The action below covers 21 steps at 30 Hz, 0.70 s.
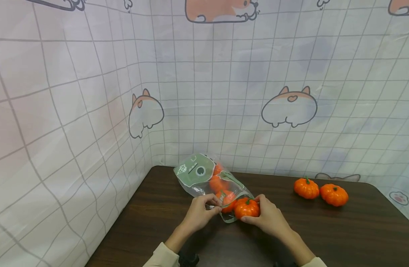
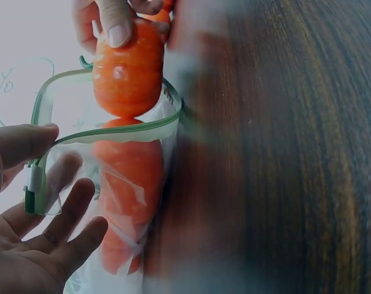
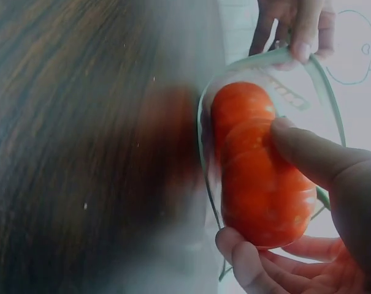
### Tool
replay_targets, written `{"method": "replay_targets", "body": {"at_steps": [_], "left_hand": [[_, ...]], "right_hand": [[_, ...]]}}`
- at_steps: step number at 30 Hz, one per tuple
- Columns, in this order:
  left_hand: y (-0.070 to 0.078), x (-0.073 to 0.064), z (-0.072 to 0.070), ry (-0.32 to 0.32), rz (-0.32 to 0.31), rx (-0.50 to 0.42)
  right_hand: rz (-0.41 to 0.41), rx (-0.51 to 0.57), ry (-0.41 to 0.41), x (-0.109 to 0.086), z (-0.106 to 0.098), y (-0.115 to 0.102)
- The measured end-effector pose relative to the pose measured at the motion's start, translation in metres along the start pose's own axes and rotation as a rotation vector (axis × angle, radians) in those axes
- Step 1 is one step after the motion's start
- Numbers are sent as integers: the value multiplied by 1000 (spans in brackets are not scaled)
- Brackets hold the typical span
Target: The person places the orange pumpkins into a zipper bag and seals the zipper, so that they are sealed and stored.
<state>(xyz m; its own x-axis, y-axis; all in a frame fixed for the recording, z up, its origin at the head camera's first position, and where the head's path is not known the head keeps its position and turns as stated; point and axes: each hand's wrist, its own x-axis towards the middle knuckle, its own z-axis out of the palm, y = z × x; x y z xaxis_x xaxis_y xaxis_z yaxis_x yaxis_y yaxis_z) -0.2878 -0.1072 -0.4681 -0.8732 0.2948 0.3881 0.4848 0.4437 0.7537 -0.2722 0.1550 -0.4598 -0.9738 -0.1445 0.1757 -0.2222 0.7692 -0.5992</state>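
Note:
A clear zip bag with a green cartoon print lies on the dark table, several small orange pumpkins inside it. At its mouth, my left hand pinches the green-edged rim between thumb and finger, beside the white slider. My right hand grips an orange pumpkin with a green stem, thumb on one side and fingers on the other. In the right wrist view this pumpkin sits within the open rim, right in front of another pumpkin in the bag.
Two more orange pumpkins, one with its stem up and one beside it, rest at the back right of the table. A white gridded curtain with cartoon dogs hangs behind and along the left side.

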Motion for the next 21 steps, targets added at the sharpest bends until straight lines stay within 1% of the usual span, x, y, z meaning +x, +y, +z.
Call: {"method": "replay_targets", "body": {"at_steps": [7,11,14,16,18,21], "left_hand": [[-1,0,1,2,-7,-11],[-1,0,0,-4,-8,-16],[-1,0,0,-5,-7,4],[1,0,-1,10,3,53],[3,0,-1,40,23,136],[7,-1,0,109,75,327]], "right_hand": [[-10,39,11,0,2,-3],[-9,28,7,0,3,-3],[-9,9,-3,1,4,-2],[-11,-7,-14,1,5,-1],[-15,-17,-24,1,6,-1],[-21,-23,-33,1,7,0]]}}
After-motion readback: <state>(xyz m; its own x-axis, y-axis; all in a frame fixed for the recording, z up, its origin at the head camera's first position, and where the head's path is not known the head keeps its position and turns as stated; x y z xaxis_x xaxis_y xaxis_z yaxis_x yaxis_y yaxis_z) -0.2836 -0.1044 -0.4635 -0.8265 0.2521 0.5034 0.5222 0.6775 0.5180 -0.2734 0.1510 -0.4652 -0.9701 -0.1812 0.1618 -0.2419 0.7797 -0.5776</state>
